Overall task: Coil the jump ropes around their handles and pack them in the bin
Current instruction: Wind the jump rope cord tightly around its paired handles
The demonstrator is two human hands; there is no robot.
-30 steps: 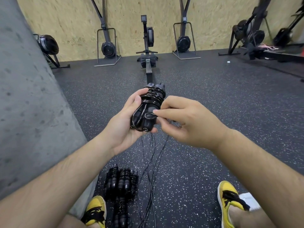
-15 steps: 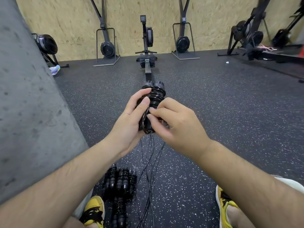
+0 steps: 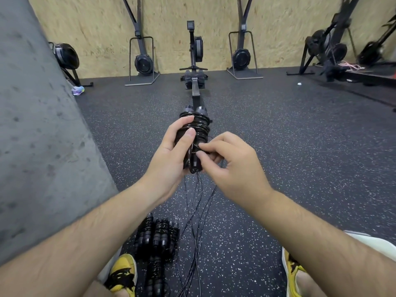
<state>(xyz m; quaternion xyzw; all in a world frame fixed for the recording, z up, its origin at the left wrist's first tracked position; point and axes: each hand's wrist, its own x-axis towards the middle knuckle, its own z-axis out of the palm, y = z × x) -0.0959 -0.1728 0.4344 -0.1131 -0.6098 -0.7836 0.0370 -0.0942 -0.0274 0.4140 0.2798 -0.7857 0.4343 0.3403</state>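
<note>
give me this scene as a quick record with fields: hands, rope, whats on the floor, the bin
setting: gym floor, rowing machine ahead
left hand: grips the jump rope, its cord coiled around the paired handles
right hand: fingers pinch a cord strand at the bundle's lower end
finished: coiled ropes lying by the left shoe
loose cords: trail on the floor below the hands
bin: not in view
</note>
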